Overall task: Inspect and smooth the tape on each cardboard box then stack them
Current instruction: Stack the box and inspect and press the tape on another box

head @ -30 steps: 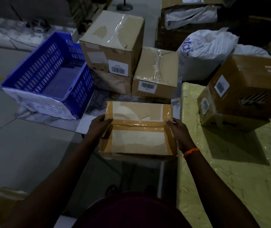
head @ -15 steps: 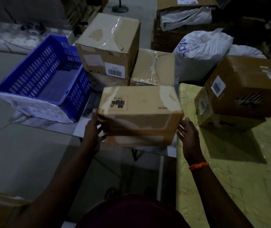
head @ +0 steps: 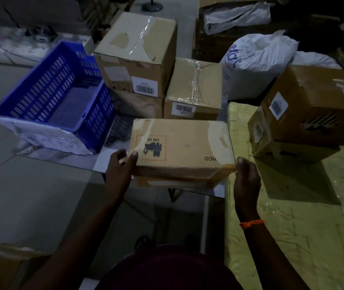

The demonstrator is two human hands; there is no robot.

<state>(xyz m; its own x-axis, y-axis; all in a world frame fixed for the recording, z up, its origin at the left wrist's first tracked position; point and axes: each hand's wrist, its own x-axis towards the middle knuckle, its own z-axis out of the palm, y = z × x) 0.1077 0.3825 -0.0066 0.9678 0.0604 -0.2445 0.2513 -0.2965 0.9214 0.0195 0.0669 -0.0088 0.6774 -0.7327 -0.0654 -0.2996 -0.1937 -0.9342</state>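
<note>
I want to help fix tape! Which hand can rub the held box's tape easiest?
Probably right. The right hand has its thumb beside the brown tape on the near right corner of the cardboard box; the left hand grips the other end, steadying it.

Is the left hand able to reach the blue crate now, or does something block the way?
Probably yes, but not freely: the left hand holds the left end of the box. The blue crate stands to its left, with nothing between them.
</note>
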